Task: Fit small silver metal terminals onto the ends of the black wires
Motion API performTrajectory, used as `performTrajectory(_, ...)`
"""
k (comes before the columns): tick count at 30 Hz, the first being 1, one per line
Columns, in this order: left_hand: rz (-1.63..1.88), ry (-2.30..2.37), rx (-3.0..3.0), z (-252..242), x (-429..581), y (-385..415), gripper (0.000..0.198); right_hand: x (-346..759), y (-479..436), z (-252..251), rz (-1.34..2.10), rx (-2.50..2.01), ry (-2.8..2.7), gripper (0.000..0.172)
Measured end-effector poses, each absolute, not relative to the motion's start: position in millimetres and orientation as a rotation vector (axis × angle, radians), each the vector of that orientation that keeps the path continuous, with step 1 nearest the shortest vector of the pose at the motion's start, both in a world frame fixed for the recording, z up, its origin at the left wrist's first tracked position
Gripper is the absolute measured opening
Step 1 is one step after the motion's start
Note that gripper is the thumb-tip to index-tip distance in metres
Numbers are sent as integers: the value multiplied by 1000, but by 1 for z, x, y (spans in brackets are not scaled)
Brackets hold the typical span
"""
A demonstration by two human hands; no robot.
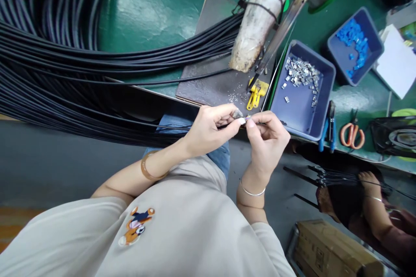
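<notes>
My left hand [212, 127] pinches the end of a black cable [175, 128] whose length runs off to the left. Right beside it, my right hand [264, 138] is closed at the cable's tip, thumb and forefinger on small coloured wires [247, 117]. The fingertips of both hands almost meet. A grey covering shows on a left fingertip. Above the hands, a dark board [211, 88] carries white scraps and a yellow tool [257, 91]. A blue-grey bin [320, 123] with small metal connectors [302, 73] stands to the upper right of my right hand.
Bundled black cables [130, 62] cover the left side and pass under a white tube [260, 17]. Another bin [373, 54] holds blue parts. Blue-handled pliers [329, 127] and orange-handled scissors [352, 134] lie at the table edge. A co-worker's arm [373, 207] and a cardboard box [334, 249] are lower right.
</notes>
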State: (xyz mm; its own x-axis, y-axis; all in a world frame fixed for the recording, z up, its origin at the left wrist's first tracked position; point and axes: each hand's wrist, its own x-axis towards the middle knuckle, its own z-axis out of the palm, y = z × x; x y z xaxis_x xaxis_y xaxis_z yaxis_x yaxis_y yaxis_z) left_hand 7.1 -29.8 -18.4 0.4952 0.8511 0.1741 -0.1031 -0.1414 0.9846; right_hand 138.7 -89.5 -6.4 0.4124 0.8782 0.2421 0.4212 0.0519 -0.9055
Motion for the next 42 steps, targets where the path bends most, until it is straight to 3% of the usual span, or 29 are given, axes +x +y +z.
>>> performTrajectory(3, 745, 617, 1094, -14, 6, -30, 24, 133, -90, -9, 328, -1520, -1273, 8)
performTrajectory(7, 642, 553, 905, -13, 2, -27, 25, 136, -91, -11, 448, -1455, -1241, 10)
performTrajectory(15, 702, 570, 1000, -8, 2, -24, 18, 146, -91, -13, 545, -1455, -1141, 5)
performTrajectory(32, 621, 583, 1055, -9, 0, -23, 26, 151, -95, -11, 513, -1453, -1307, 3)
performTrajectory(36, 638, 619, 1096, -9, 0, -24, 27, 152, -93, -12, 624, -1410, -1243, 2)
performTrajectory(42, 566, 558, 1153, -11, -4, -24, 22, 162, -90, -13, 946, -1336, -1305, 17)
